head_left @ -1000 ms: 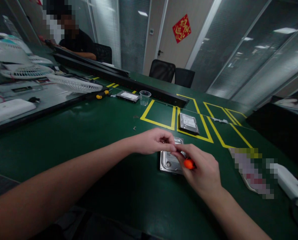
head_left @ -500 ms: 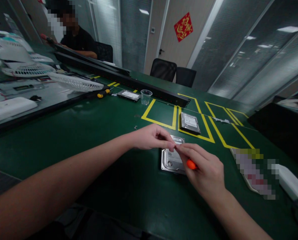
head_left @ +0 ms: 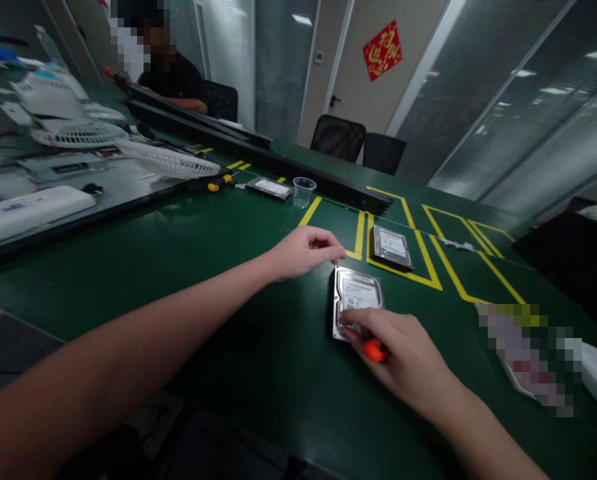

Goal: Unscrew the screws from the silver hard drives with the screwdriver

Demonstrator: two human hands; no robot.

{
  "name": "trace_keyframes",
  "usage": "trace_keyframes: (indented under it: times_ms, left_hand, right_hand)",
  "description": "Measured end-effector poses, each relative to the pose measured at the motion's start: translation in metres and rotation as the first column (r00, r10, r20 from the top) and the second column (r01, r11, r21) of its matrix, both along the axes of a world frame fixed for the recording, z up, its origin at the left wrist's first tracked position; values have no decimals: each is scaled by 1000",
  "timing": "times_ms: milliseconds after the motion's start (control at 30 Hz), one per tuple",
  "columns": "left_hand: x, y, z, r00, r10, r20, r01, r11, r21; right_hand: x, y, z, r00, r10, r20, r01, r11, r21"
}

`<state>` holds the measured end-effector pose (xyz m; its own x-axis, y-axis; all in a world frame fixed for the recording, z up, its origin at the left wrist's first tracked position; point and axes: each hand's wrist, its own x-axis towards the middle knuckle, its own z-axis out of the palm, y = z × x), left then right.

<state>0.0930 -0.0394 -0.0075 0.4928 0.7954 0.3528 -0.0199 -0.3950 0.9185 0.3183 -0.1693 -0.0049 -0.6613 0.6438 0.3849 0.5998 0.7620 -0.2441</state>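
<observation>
Right now, L hand: L hand [head_left: 311, 253] raised just past near HDD's far-L corner, fingers curled, thumb near fingertips; can't tell if anything tiny is pinched.
R hand: R hand [head_left: 403, 353] closed round orange handle [head_left: 376, 350], its end poking out by the thumb; fingertips at HDD's near-L corner, contact unclear.
Near HDD: near HDD [head_left: 359, 287] flat on green table [head_left: 258, 373], label up, betw. the hands, near edge partly hidden by R fingers.
2nd HDD: 2nd HDD [head_left: 392, 247] beyond it, slightly R, inside yel. tape [head_left: 361, 237] outline.
Back L: clr. plastic cup [head_left: 304, 193] upright, just R of 3rd drive [head_left: 269, 189]; yel./blk. screwdriver [head_left: 220, 183] farther L, near wht. grille [head_left: 168, 160].
Far side: co-worker [head_left: 178, 80], dark top, behind long blk. bar [head_left: 258, 157].
</observation>
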Motion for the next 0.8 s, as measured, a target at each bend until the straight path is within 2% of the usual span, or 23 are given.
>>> trace_keyframes:
  times_ms: [133, 333, 800]
  left_hand:
    - [-4, 4, 0, 995, 95, 5, -95, 995, 15]
    - [-3, 6, -3, 993, 115, 2, -115, 993, 40]
    - [-5, 9, -5, 992, 123, -20, -122, 990, 71]
  right_hand:
    - [-2, 0, -1, 998, 54, 36, -51, 995, -88]
    - [-1, 0, -3, 997, 55, 47, -47, 987, -153]
    - [3, -3, -1, 989, 43, 145, -26, 993, -115]
